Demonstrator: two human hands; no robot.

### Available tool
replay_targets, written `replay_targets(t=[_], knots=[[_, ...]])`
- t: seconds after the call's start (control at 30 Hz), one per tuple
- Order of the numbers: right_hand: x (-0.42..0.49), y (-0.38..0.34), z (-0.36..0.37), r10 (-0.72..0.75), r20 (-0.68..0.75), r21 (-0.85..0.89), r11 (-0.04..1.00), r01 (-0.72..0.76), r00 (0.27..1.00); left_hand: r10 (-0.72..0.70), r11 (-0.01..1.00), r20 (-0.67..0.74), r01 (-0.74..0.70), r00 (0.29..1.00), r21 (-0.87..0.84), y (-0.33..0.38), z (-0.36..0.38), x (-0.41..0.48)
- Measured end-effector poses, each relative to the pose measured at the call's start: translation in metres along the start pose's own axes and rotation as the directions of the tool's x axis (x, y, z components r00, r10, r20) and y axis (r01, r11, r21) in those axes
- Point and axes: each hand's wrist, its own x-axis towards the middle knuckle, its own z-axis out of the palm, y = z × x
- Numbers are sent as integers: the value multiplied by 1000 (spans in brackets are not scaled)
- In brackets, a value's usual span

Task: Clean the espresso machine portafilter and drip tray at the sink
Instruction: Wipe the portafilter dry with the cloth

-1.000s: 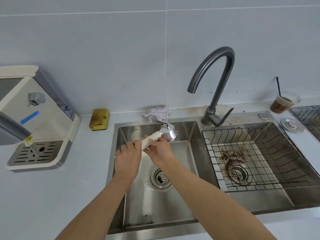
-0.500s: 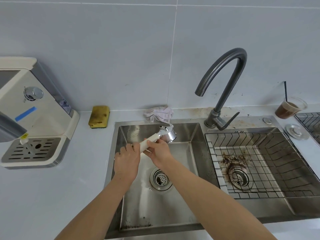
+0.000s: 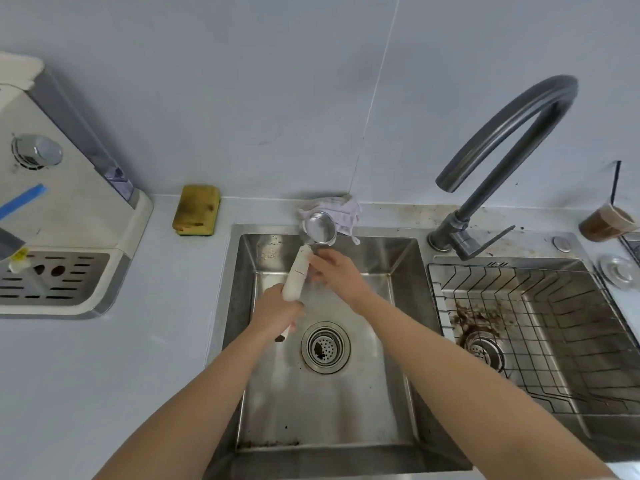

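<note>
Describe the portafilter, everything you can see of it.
The portafilter has a cream, plastic-looking handle and a shiny round metal head, its open bowl facing the camera and looking empty. It is held tilted over the sink, head up and away toward the back rim. The left hand grips the handle's lower end; the right hand touches it just below the head.

The portafilter (image 3: 300,271) extends from the left hand (image 3: 277,311) back past the right hand (image 3: 337,271), over the sink (image 3: 239,306). The drain (image 3: 325,347) lies before both hands, the cloth (image 3: 343,211) behind, the faucet (image 3: 502,150) right, the sponge (image 3: 196,209) left.
</note>
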Motion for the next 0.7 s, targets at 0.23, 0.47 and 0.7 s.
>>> replay_targets(t=[0.23,0.47,0.7], knots=[[53,-21,-41,-184,-91,-533,839,108,979,-138,910,287,236,948,-342,-3,-10,5],[117,-38,-45,-246,195,-919,292,264,950,-135,896,347,264,928,-357,-12,-15,16],[156,-25,-40,-166,306,-944,72,321,937,-133,918,353,250,926,-309,-18,-21,25]])
